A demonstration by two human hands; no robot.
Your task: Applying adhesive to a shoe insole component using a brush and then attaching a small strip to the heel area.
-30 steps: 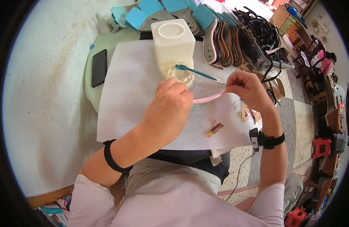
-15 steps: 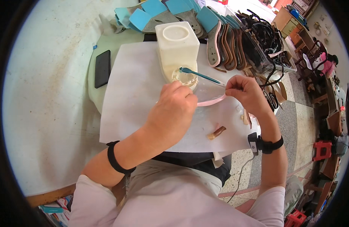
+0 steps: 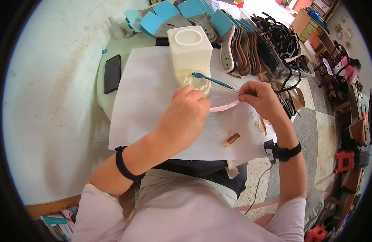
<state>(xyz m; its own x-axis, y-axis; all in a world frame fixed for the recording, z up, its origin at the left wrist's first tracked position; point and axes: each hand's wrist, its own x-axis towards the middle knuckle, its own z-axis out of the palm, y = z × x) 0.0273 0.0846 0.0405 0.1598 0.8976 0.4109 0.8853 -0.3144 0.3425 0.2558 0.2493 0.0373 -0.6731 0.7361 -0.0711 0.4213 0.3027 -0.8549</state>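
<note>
1. Fingers (image 3: 243,89) of right hand (image 3: 262,100) pinched shut on one end of thin pink flexible strip (image 3: 225,107), with teal-handled brush (image 3: 213,80) apparently gripped in the same pinch, handle end at the fingertips.
2. Left hand (image 3: 184,119) curled downward, fingers closed over the opposite end of that pink strip, knuckles up; exact grip under the palm hidden.
3. Pink strip stretched between both hands, lying just above large white paper sheet (image 3: 149,105) on pale round table (image 3: 53,101).
4. Brush tip resting at small round clear dish (image 3: 197,82), touching the front of cream-coloured square plastic container (image 3: 190,48).
5. Small brown stubby piece (image 3: 230,140) lying on the paper near its front edge, apart from both hands.
6. Black flat phone (image 3: 112,74) lying on the table just left of the paper.
7. Row of shoe insoles, blue, grey and pink-edged (image 3: 230,44), fanned behind and right of the container.
8. Tangle of black straps (image 3: 281,42) piled right of the insoles.
9. Black band (image 3: 123,165) around left wrist; black wristband with small device (image 3: 281,151) on right wrist, thin cable hanging from it.
</note>
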